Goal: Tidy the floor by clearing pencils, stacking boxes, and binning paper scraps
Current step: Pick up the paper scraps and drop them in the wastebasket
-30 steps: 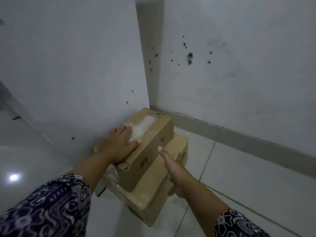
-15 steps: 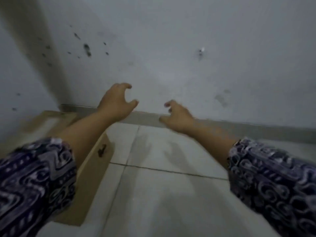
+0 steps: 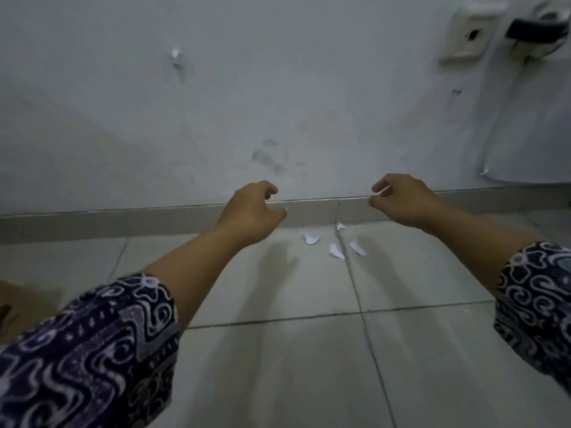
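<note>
Several small white paper scraps (image 3: pixel 336 246) lie on the tiled floor close to the baseboard, between my two hands and a little below them. My left hand (image 3: pixel 251 216) hovers in the air left of the scraps, fingers loosely curled and holding nothing. My right hand (image 3: pixel 401 200) hovers to their right, fingers apart and bent, also holding nothing. A sliver of the cardboard box (image 3: pixel 18 307) shows at the left edge, mostly hidden behind my patterned left sleeve. No pencils are in view.
A grey wall (image 3: pixel 216 103) with a baseboard (image 3: pixel 108 220) runs across ahead. A wall socket (image 3: pixel 466 35) and a dark plug with a cord (image 3: pixel 534 29) sit at the upper right, above a white object (image 3: pixel 531 162). Pale floor tiles (image 3: pixel 278 366) fill the foreground.
My hands have left the stacked boxes. The view has swung right along the wall, the boxes have slid off to the left edge, and the paper scraps have come into view.
</note>
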